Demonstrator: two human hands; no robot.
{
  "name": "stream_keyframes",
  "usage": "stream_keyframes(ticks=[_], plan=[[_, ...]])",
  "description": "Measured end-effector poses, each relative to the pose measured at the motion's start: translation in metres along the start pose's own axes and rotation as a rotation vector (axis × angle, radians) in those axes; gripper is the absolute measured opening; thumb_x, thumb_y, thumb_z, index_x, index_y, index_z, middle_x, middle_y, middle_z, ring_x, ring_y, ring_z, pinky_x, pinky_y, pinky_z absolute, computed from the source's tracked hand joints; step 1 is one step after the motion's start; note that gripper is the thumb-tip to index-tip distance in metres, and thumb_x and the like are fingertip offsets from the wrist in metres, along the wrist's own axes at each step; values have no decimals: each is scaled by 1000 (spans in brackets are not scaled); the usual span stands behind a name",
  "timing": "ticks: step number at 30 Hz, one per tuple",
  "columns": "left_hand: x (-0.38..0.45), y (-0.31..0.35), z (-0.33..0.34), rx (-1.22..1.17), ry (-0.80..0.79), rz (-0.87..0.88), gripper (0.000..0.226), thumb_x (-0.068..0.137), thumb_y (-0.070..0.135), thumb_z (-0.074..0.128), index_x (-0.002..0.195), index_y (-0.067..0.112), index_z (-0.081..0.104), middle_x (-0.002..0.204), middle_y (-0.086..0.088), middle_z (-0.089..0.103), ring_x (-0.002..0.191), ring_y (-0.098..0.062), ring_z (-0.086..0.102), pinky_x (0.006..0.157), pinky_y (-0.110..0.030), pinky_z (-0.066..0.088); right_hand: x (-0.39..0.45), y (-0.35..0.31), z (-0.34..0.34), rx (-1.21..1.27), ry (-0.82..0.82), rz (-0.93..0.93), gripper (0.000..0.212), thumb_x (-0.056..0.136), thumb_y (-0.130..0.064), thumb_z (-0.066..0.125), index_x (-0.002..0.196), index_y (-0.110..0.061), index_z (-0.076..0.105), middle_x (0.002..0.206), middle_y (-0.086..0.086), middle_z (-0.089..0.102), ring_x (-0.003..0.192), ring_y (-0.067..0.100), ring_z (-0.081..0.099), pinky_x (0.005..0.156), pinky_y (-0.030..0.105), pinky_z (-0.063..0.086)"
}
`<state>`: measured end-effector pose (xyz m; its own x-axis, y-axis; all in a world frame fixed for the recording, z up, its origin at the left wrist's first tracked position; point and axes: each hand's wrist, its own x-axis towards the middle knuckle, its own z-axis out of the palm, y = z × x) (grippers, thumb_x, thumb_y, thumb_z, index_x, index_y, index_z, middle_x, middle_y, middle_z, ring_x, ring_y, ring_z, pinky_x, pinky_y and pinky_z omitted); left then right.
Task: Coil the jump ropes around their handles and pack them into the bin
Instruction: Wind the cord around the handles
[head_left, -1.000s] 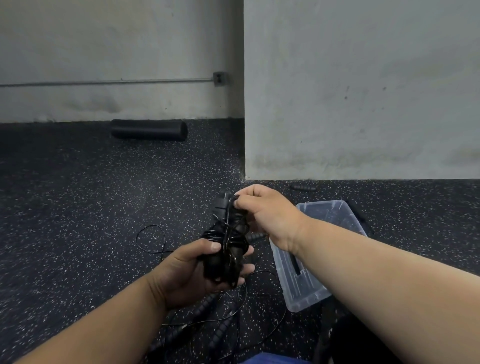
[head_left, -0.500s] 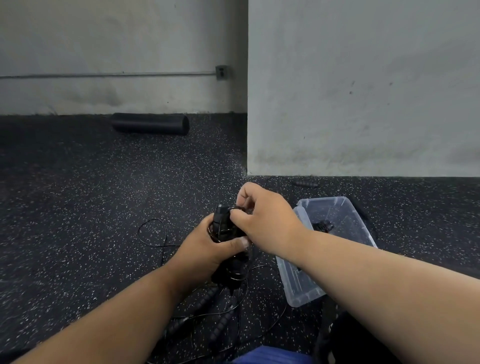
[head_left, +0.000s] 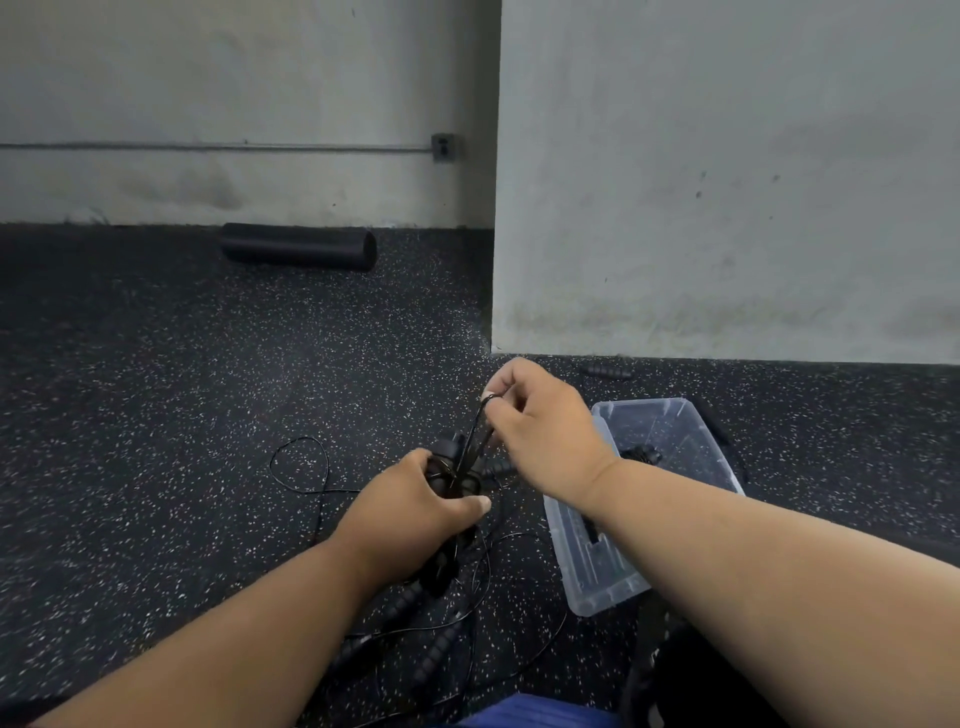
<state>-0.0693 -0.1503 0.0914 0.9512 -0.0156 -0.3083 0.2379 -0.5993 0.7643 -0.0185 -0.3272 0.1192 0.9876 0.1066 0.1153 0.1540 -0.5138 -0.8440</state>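
A: What is lying left of the clear plastic bin (head_left: 597, 577)?

B: Far left and back, a black foam roller (head_left: 298, 253) is lying by the wall. Nearer the bin, the left hand (head_left: 410, 512) is gripping the jump rope handles (head_left: 452, 470), fingers curled round the bundle.

A: And the other hand?

B: Just above the bin's left edge, the right hand (head_left: 543, 426) is pinching a loop of cord (head_left: 475, 434), pulling it taut. More jump ropes (head_left: 441, 649) are lying loose on the floor, left of the bin.
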Motion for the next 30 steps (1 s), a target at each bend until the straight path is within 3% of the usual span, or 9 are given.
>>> stream_keyframes(ticks=[3, 6, 9, 12, 16, 20, 24, 28, 30], plan=[[1, -5, -2, -49, -74, -35, 47, 72, 53, 90, 107, 31, 67, 88, 18, 78, 78, -3, 76, 84, -40, 63, 11, 9, -1, 130, -34, 130, 11, 88, -17, 75, 89, -21, 65, 65, -7, 59, 58, 12, 54, 63, 33, 51], [-3, -13, 0, -145, -198, -90, 51, 74, 44, 94, 114, 26, 67, 95, 8, 80, 85, -9, 78, 86, -35, 63, 16, 21, 1, 233, -252, 289, 21, 80, -11, 87, 90, -15, 70, 68, -5, 62, 69, 15, 59, 71, 37, 55], [-6, -16, 3, -220, -248, -117, 52, 76, 38, 93, 118, 25, 65, 100, 7, 80, 88, -8, 78, 78, -26, 61, 16, 31, 6, 241, -433, 368, 17, 82, -16, 87, 90, -19, 72, 70, -10, 66, 73, 12, 58, 68, 28, 47], [-4, -13, 0, -297, -260, -127, 54, 76, 35, 93, 119, 23, 63, 104, 2, 80, 92, -15, 79, 79, -31, 61, 17, 32, 8, 259, -512, 388, 14, 87, -23, 82, 95, -23, 71, 80, -9, 68, 75, 10, 56, 61, 23, 41], [-1, -9, -7, -305, -249, -103, 55, 77, 30, 93, 121, 24, 62, 107, -1, 78, 90, -14, 78, 74, -26, 61, 18, 32, 9, 272, -497, 380, 8, 91, -25, 78, 92, -24, 70, 73, -10, 66, 72, 10, 57, 60, 24, 43], [3, -13, -8, -288, -241, -63, 61, 72, 32, 96, 123, 26, 63, 105, 1, 79, 95, -16, 78, 85, -34, 63, 19, 33, 9, 333, -472, 416, 9, 95, -17, 68, 86, -17, 69, 70, -3, 65, 64, 11, 59, 59, 24, 49], [5, -14, -5, -186, -214, 41, 59, 69, 43, 96, 117, 33, 64, 104, 9, 78, 98, -12, 75, 94, -39, 60, 20, 33, 5, 326, -428, 408, 14, 94, -12, 64, 81, -14, 66, 74, 4, 64, 70, 15, 60, 63, 24, 53], [4, -12, -1, -210, -207, 58, 62, 67, 51, 95, 119, 37, 63, 106, 11, 77, 101, -13, 74, 99, -44, 59, 18, 28, 3, 358, -431, 372, 14, 96, -22, 57, 87, -17, 67, 80, 2, 65, 78, 18, 62, 70, 31, 53], [3, -11, -2, -219, -206, 64, 62, 66, 53, 93, 119, 39, 63, 107, 10, 77, 103, -13, 74, 100, -46, 59, 16, 25, 2, 400, -432, 369, 25, 98, -39, 57, 87, -20, 69, 80, -1, 68, 78, 17, 63, 73, 34, 53]])
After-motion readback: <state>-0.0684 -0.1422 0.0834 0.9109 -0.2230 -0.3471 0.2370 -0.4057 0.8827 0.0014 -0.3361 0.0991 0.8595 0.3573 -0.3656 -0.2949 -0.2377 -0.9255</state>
